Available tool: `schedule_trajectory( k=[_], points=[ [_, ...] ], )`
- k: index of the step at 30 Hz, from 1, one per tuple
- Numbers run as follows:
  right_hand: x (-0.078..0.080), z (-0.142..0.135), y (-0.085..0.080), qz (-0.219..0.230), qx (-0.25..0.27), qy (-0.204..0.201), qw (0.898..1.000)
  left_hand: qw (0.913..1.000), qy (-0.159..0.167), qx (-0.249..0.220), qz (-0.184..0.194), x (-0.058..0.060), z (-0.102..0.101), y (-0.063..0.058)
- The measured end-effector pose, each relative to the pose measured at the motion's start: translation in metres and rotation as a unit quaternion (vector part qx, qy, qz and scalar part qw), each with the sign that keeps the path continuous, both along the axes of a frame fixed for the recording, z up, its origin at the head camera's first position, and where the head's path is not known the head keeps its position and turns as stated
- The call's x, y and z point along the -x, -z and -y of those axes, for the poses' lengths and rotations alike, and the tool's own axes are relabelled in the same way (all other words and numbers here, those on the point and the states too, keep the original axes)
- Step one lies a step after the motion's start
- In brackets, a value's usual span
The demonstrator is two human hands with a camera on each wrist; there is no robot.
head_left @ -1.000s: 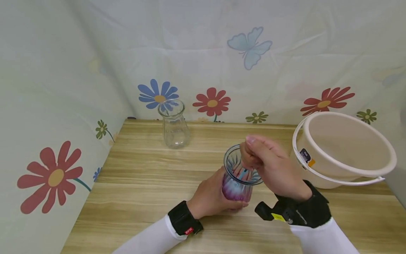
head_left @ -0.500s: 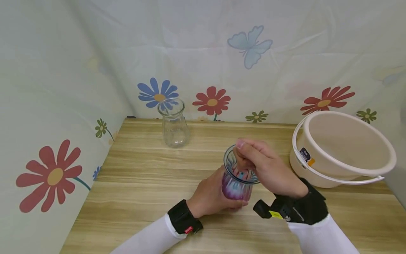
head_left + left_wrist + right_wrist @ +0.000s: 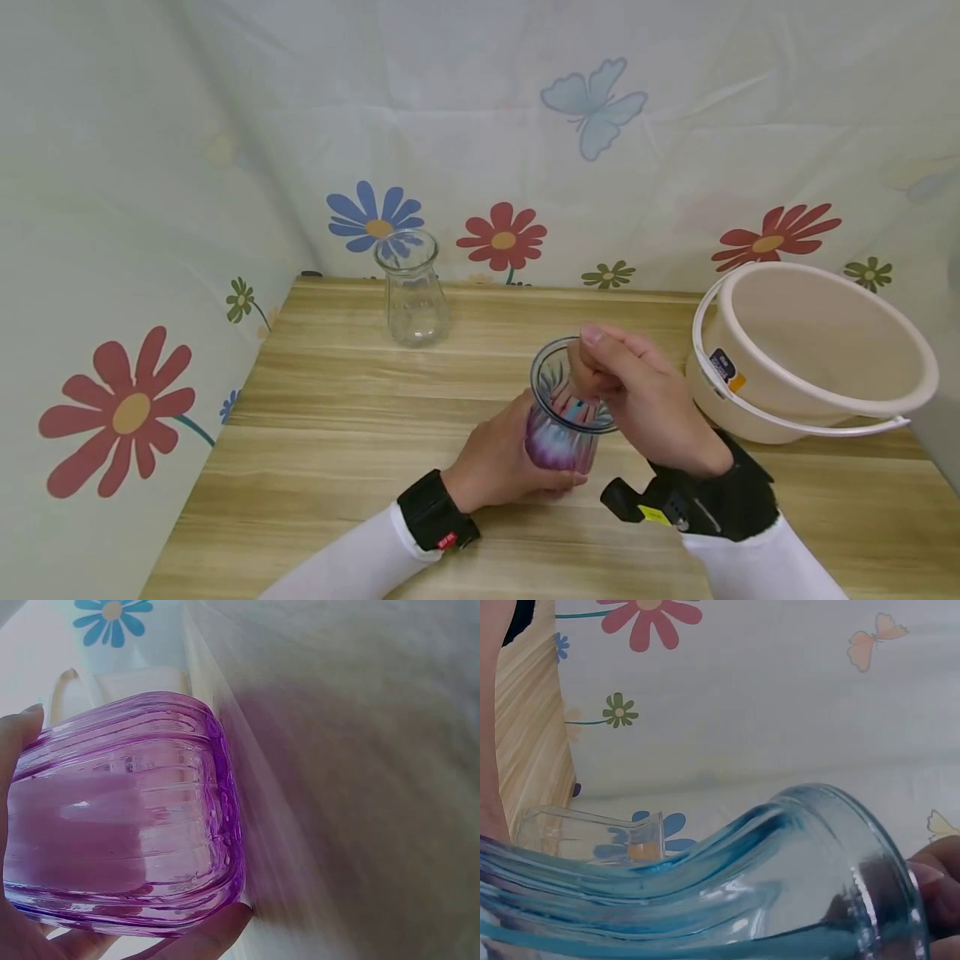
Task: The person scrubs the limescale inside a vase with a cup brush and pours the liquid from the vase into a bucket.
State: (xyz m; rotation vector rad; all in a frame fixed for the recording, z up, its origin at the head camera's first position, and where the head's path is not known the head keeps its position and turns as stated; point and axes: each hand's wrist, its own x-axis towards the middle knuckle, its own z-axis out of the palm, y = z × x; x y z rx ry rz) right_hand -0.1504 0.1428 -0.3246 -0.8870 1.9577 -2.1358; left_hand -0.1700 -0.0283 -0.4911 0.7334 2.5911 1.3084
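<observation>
Blue-and-purple glass vase (image 3: 561,450): mouth up at worktop (image 3: 337,400), contact of base unclear; body gripped in fingers of left hand (image 3: 495,462). Right hand (image 3: 648,392): fingers curled at vase's mouth, anything held hidden. Clear glass vase (image 3: 416,312): upright, farther back. Cream bucket (image 3: 768,400): to the right.

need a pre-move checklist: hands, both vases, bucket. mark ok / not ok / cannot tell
1. Tinted vase steadied: ok, left hand grips its body.
2. Its mouth unobstructed: not ok, right hand covers part of it.
3. What the right hand holds, if anything: cannot tell, curled fingers hide it.
4. Tinted vase's base flat on the table: cannot tell, contact is unclear.
5. Clear vase upright, away from both hands: ok, it stands toward the back.
6. Bucket apart from the tinted vase: ok, off to the right.
</observation>
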Motion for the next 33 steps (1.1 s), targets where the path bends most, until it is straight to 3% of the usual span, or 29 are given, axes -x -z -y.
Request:
schedule_trajectory(
  k=[6,16,23,33],
  points=[
    [-0.001,-0.006,0.001,-0.042,0.104,-0.026,0.993,1.0,0.001,0.003,-0.005,0.0,-0.001,0.002],
    [0.001,-0.021,-0.016,-0.074,0.193,-0.068,0.976,1.0,0.0,0.005,-0.007,0.001,-0.001,0.003],
    [0.002,-0.019,-0.015,-0.07,0.195,-0.064,0.976,0.9999,0.0,0.005,-0.009,0.0,0.0,0.002],
    [0.004,-0.002,0.002,-0.047,0.125,-0.051,0.99,0.9999,-0.003,0.005,-0.009,0.0,0.001,0.003]
  ],
)
